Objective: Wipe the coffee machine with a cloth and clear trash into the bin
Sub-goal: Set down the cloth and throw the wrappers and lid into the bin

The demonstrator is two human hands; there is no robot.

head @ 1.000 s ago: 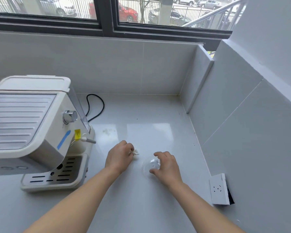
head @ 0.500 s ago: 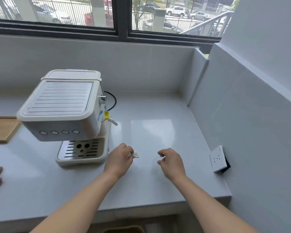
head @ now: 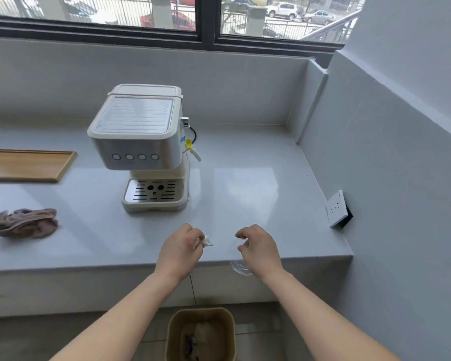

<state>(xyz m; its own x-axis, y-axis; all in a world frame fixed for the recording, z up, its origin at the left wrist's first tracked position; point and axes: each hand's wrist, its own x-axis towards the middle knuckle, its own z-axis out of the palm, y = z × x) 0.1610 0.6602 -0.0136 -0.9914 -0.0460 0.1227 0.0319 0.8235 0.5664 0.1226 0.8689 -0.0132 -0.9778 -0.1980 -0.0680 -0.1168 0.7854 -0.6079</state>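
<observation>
left hand (head: 179, 250) – fingers pinching soft, weightless paper scrap (head: 205, 241) | right hand (head: 258, 248) – fingers pinching flimsy clear plastic (head: 241, 267) | we are hovering both at the surface's (head: 115, 243) front edge, above bin (head: 172, 332)

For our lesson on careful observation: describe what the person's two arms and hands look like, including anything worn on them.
Both forearms are bare up to the picture's lower edge; no sleeve shows. The left hand and the right hand wear no gloves. No ring, watch, bracelet or other marking shows on either wrist or on the fingers that can be seen.
</observation>
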